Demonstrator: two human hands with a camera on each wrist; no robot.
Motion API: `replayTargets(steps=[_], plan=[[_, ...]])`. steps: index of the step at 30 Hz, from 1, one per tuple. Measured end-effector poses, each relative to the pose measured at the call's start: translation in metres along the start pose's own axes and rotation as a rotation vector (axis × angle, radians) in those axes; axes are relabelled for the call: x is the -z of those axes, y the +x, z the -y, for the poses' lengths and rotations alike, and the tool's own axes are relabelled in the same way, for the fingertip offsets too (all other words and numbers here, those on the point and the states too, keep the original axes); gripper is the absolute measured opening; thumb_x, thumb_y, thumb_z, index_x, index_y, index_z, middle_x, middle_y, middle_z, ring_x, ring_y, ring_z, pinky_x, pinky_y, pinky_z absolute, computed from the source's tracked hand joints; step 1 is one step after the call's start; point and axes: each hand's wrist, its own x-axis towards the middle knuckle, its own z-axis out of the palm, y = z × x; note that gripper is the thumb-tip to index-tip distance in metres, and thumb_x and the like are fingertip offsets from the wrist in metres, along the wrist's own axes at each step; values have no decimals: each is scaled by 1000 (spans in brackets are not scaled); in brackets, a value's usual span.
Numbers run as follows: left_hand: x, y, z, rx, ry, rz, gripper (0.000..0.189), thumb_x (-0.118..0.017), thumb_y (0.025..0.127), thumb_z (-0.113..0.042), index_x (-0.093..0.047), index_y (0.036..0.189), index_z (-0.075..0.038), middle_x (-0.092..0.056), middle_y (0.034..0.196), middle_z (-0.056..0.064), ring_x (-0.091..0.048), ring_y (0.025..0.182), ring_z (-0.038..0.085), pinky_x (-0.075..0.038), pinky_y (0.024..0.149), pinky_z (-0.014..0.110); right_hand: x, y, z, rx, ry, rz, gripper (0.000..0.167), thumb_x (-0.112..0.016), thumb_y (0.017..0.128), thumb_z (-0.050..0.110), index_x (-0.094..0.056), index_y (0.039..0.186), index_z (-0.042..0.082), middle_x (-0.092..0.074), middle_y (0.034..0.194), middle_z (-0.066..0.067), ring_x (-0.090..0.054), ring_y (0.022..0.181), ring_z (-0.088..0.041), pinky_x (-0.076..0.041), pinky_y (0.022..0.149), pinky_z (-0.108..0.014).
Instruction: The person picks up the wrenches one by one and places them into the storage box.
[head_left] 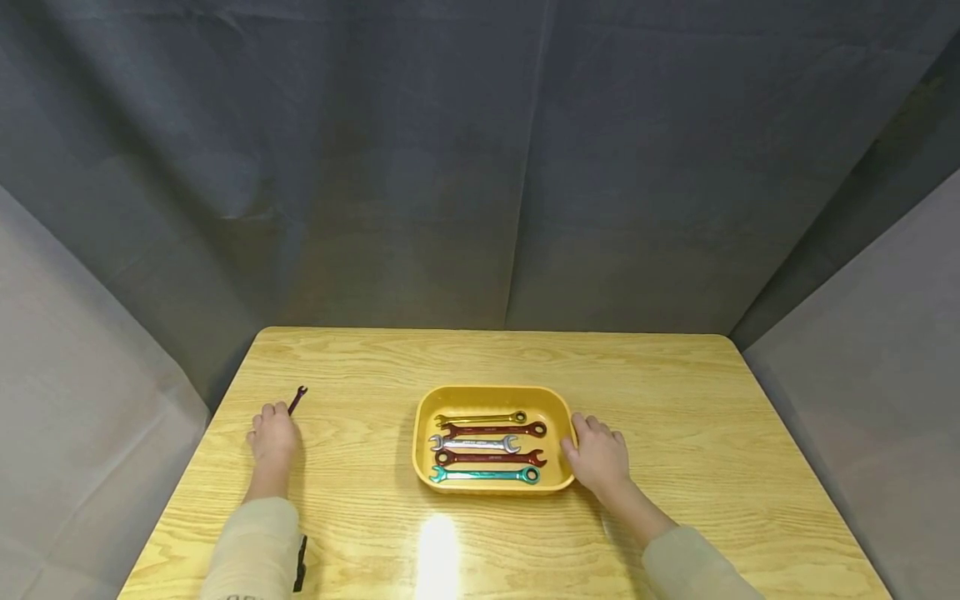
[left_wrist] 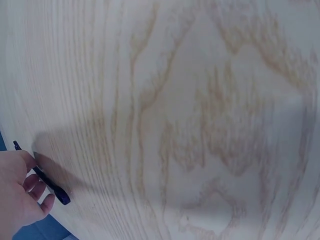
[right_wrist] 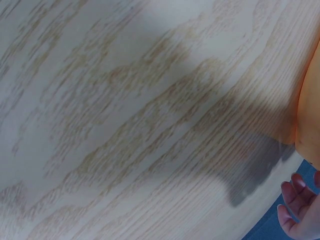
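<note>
At the left side of the table, my left hand (head_left: 273,433) holds a dark purple wrench (head_left: 297,400) between thumb and fingers. Its open end points away from me. In the left wrist view, the same wrench (left_wrist: 48,181) slants out past the fingertips, close over the wood. My right hand (head_left: 598,457) grips the right rim of a yellow tray (head_left: 491,491), thumb over the edge and fingers along the outside. Inside the tray lie several wrenches in a rough row: a gold wrench (head_left: 480,419), two red ones, a silver wrench (head_left: 468,444) and a teal wrench (head_left: 480,475).
The wooden table (head_left: 360,367) has rounded far corners. A dark grey curtain (head_left: 420,208) hangs behind it, and pale grey panels (head_left: 885,350) flank both sides. A bright light reflection lies on the wood in front of the tray.
</note>
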Motion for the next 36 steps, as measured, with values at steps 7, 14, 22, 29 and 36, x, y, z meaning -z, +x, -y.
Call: replayTargets(steps=[7, 14, 22, 29, 36], plan=[[3, 2, 0, -23, 26, 31, 29, -33, 92, 7, -40, 118, 15, -38, 115, 34, -38, 105, 50, -39, 81, 59, -1, 0, 0, -9, -2, 10, 40, -49, 88, 30, -53, 119, 4, -59, 104, -15, -57, 93, -33, -43, 77, -50], [6, 4, 0, -27, 37, 45, 26, -35, 91, 9, -40, 115, 15, -40, 110, 37, -41, 102, 52, -42, 77, 59, 1, 0, 1, -11, -7, 15, 41, -48, 89, 30, -53, 120, 3, -58, 108, -16, -56, 96, -35, -42, 79, -51], [9, 4, -2, -18, 27, 80, 29, -37, 89, 11, -37, 117, 18, -39, 110, 41, -40, 102, 55, -43, 77, 59, 0, 0, 1, -7, -8, 9, 39, -49, 88, 30, -53, 117, 4, -59, 103, -15, -57, 92, -33, -43, 77, -49], [6, 4, 1, 2, 2, 97, 31, -34, 90, 10, -34, 120, 17, -37, 111, 42, -37, 105, 56, -41, 78, 62, 0, 0, 1, -7, -6, 5, 39, -49, 88, 30, -53, 117, 4, -59, 103, -14, -57, 92, -33, -43, 77, -50], [4, 4, 3, 21, -13, 98, 25, -32, 90, 9, -36, 113, 17, -38, 108, 41, -38, 104, 55, -41, 79, 60, 0, 0, 1, -5, -10, 6, 39, -49, 88, 30, -53, 117, 4, -59, 103, -15, -57, 91, -33, -43, 76, -49]])
